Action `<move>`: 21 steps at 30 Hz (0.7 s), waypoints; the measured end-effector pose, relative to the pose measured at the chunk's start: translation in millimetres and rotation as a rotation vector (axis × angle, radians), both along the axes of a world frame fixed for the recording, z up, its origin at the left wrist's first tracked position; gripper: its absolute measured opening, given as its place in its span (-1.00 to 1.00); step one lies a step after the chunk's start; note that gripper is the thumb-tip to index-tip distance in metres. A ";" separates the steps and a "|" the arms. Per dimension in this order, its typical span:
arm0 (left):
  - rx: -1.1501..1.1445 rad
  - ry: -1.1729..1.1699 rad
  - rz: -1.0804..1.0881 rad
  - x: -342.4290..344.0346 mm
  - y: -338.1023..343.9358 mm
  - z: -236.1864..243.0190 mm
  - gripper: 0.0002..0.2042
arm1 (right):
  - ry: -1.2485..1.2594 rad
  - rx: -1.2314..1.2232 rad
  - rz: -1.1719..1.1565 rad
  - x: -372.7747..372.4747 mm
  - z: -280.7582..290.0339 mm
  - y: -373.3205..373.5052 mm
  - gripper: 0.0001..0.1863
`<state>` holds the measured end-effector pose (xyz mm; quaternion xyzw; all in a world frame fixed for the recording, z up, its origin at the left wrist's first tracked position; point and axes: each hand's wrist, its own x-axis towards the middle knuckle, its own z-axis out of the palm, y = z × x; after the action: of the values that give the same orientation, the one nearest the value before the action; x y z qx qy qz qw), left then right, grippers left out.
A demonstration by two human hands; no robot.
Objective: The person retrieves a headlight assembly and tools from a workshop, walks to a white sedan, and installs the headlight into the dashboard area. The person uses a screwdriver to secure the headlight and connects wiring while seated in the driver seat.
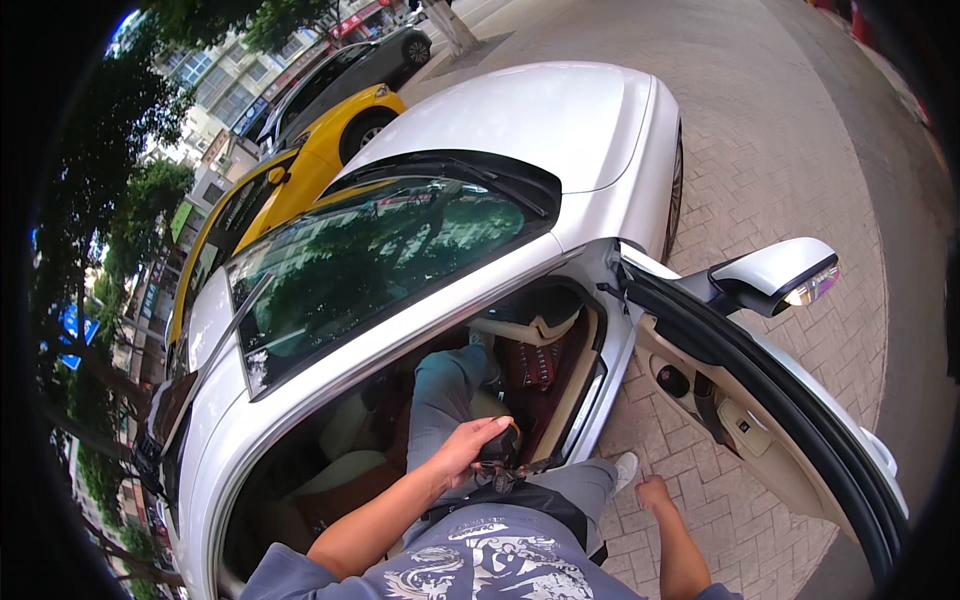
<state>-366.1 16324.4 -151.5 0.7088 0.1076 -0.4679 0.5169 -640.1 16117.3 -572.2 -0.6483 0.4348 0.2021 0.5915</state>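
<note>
My left hand (pixel 468 450) is closed on a small black case (pixel 503 446) at my waist, with dark clips or keys below it. My left leg (pixel 437 400) reaches into the white car (pixel 510 120) through its open front doorway, while my right shoe (pixel 624 470) is on the paving outside. My right hand (pixel 655 492) hangs low beside the open door (pixel 742 390), its fingers curled; whether it holds anything is hidden. Inside are a red patterned floor mat (pixel 528 365) and a brown and cream seat (pixel 350 475), partly in shadow.
The door's mirror (pixel 785 270) juts out at right. A yellow car (pixel 295 165) and a dark car (pixel 335 75) stand beyond the white car. A tree trunk (pixel 450 30) rises at the top. Brick paving (pixel 800 180) runs along the right, with trees (pixel 120 200) and buildings at left.
</note>
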 end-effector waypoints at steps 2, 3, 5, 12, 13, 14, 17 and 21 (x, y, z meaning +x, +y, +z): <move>-0.009 0.021 -0.054 20.9 -1.7 -21.1 -0.62 | -0.154 -0.234 0.046 29.0 -35.3 24.3 -0.79; -0.006 0.031 -0.103 33.4 -1.2 -32.5 -0.61 | -0.175 -0.344 0.088 52.3 -47.2 37.3 -0.76; 0.098 -0.022 -0.203 62.4 2.3 -57.5 -0.57 | -0.223 -0.161 -0.020 112.4 -62.3 65.4 -0.66; 0.302 -0.036 -0.521 173.3 37.9 -183.5 -0.45 | -0.293 -0.126 -0.087 335.6 -160.8 183.8 -0.67; 0.333 -0.042 -0.566 186.8 47.7 -198.9 -0.47 | -0.270 -0.118 -0.116 356.7 -179.1 198.9 -0.68; 0.298 -0.045 -0.630 199.6 58.8 -213.3 -0.48 | -0.257 -0.149 -0.196 374.3 -194.4 212.3 -0.71; 0.221 -0.105 -0.802 234.7 99.5 -248.0 -0.51 | -0.212 -0.292 -0.518 407.1 -221.5 237.5 -0.74; -0.021 -0.153 -0.869 270.7 167.3 -291.9 -0.48 | -0.089 -0.425 -0.612 425.8 -252.4 227.8 -0.69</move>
<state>-95.4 16491.8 -443.4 0.7156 -0.2437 -0.5889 0.2859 -214.4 16345.1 -824.5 -0.6048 0.6144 -0.1070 0.4952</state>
